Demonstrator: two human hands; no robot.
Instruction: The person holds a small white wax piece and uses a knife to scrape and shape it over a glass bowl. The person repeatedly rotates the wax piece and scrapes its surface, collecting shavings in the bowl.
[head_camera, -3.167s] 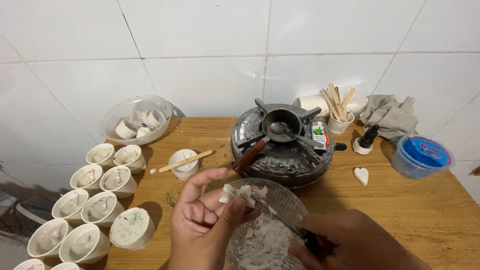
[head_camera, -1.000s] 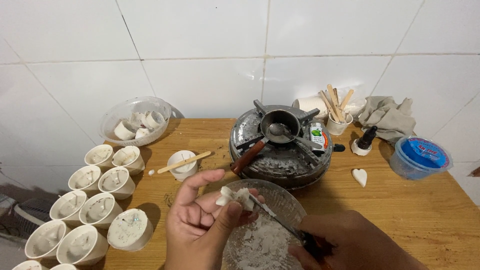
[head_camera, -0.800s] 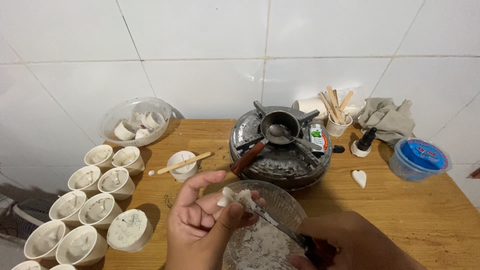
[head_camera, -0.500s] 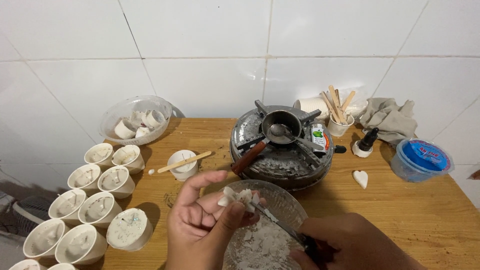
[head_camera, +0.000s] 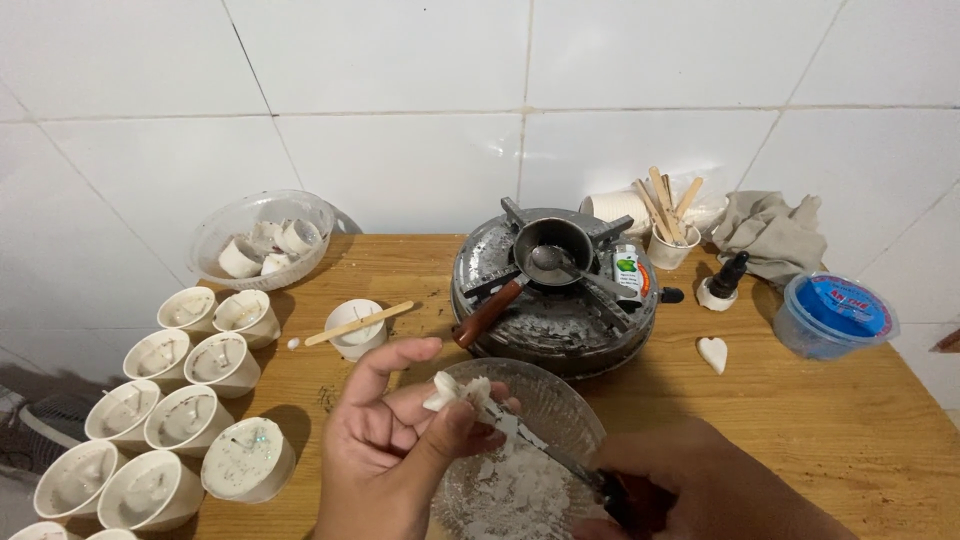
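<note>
Pinching a small lump of white wax (head_camera: 455, 390) between thumb and fingertips, the left hand (head_camera: 395, 440) holds it over the near rim of a clear glass bowl (head_camera: 570, 415), palm up, fingers curled tight on the lump. The right hand (head_camera: 700, 485), low at the bottom edge, is wrapped closed around the dark handle of a knife (head_camera: 545, 450), whose thin metal blade slants up to touch the lump. Pale, crumbly wax shavings (head_camera: 510, 490) lie heaped in the bowl's ribbed bottom. To the left, on the grained wooden table (head_camera: 800, 420), stand two rows of small white cups (head_camera: 185, 400), round and smooth, each filled with set whitish wax; the nearest one is speckled on top. Just beyond the bowl sits a round grey metal burner (head_camera: 555, 310), scuffed and spattered, with a small dark pot (head_camera: 550, 245) on its prongs, a metal spoon (head_camera: 560, 265) resting in it and a reddish wooden handle (head_camera: 488, 312) sticking out toward the left. A small label with a green mark is on the burner's right side. Left of the burner, a flat wooden stick (head_camera: 358, 323) lies across a little white cup (head_camera: 355, 328). A white heart-shaped piece (head_camera: 712, 353) lies to the right, near a small dark dropper bottle (head_camera: 725, 280) and a round blue-lidded plastic tub (head_camera: 835, 315) with a printed top. Farther back are a clear bowl of white cups (head_camera: 262, 235), a cup of wooden sticks (head_camera: 668, 225), a crumpled grey cloth (head_camera: 775, 235), and the glossy white tiled wall (head_camera: 400, 100).
</note>
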